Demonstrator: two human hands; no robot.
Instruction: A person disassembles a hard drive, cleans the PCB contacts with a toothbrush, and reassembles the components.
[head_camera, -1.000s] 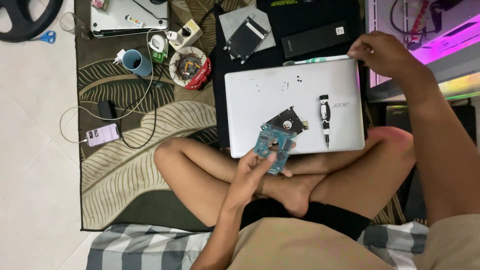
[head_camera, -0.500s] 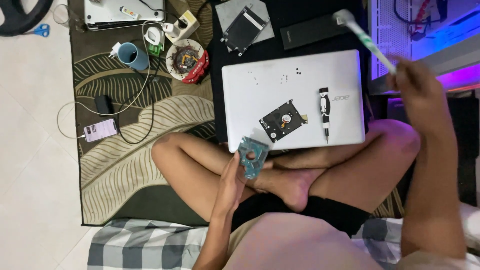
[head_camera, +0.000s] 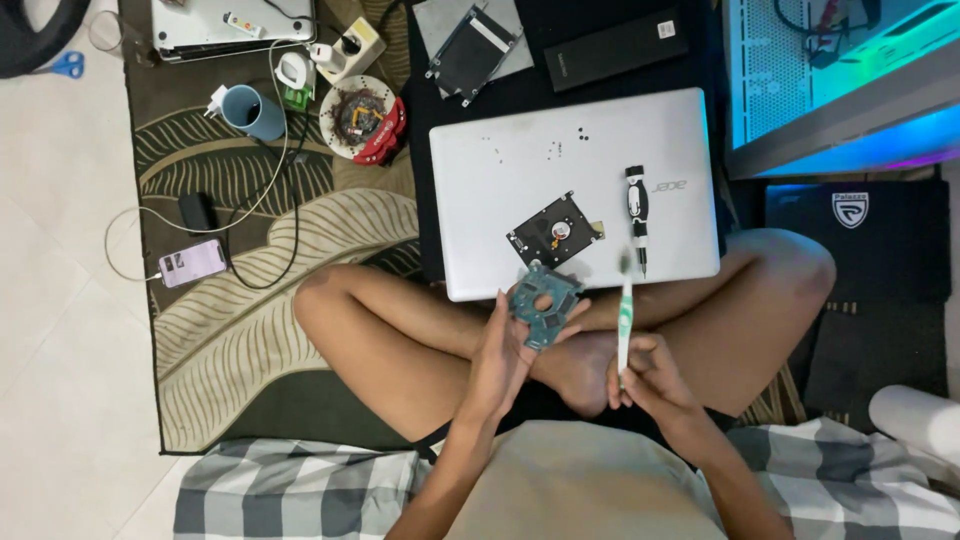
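I sit cross-legged on a leaf-patterned rug. My left hand (head_camera: 503, 358) holds a blue-green circuit board (head_camera: 544, 301) up over my legs. My right hand (head_camera: 645, 377) grips a white and green toothbrush (head_camera: 624, 310) upright, its bristles just right of the board. In front of me lies a closed white laptop (head_camera: 520, 165). A bare hard drive (head_camera: 553, 231) and a black screwdriver (head_camera: 637, 200) rest on its lid, with tiny screws scattered near the lid's far edge.
A drive caddy (head_camera: 470, 45), a black flat box (head_camera: 620, 45), a blue mug (head_camera: 255, 110), a round tray of small parts (head_camera: 358, 115), a power strip (head_camera: 345, 50), a phone on a cable (head_camera: 192, 262) and a lit computer case (head_camera: 840, 70) surround me.
My right hand came back from the far right with the toothbrush and now holds it beside the board. My left hand raised the board slightly.
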